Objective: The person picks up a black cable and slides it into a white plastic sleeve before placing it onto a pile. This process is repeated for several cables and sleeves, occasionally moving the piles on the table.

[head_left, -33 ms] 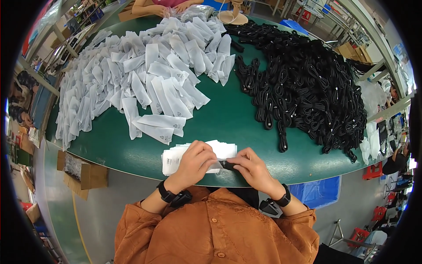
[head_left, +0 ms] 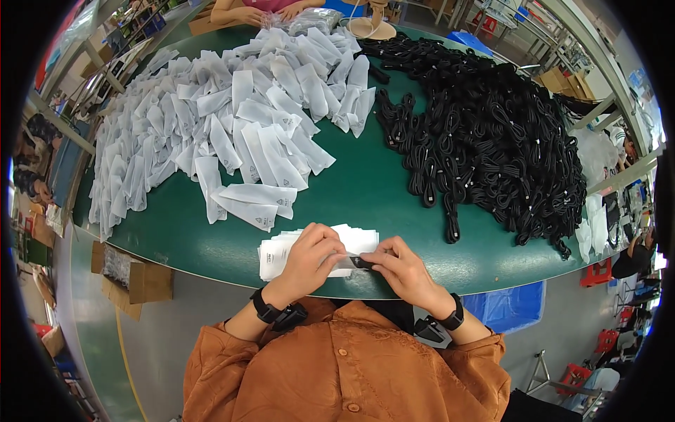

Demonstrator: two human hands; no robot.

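Note:
My left hand [head_left: 306, 261] is closed, pinching the edge of a translucent whitish bag [head_left: 343, 263] near the table's front edge. Opposite it, the closed fingers of my right hand [head_left: 402, 270] grip a bundled black cable [head_left: 361, 261], whose visible end is at the bag's mouth. How far the cable is inside cannot be made out. Beneath both hands lies a stack of flat white bags [head_left: 273, 261], with small dark print on them. My left hand covers part of that stack.
Filled whitish bags [head_left: 232, 133] are heaped across the left of the green table [head_left: 351, 190]. Coiled black cables [head_left: 485, 141] are piled on the right. A person's hand [head_left: 290, 11] shows at the far edge. Below the table stand a cardboard box [head_left: 151, 280] and blue bin [head_left: 508, 307].
The black cable between my fingers has tilted and shifted slightly toward the bag. Both hands have stayed almost in place.

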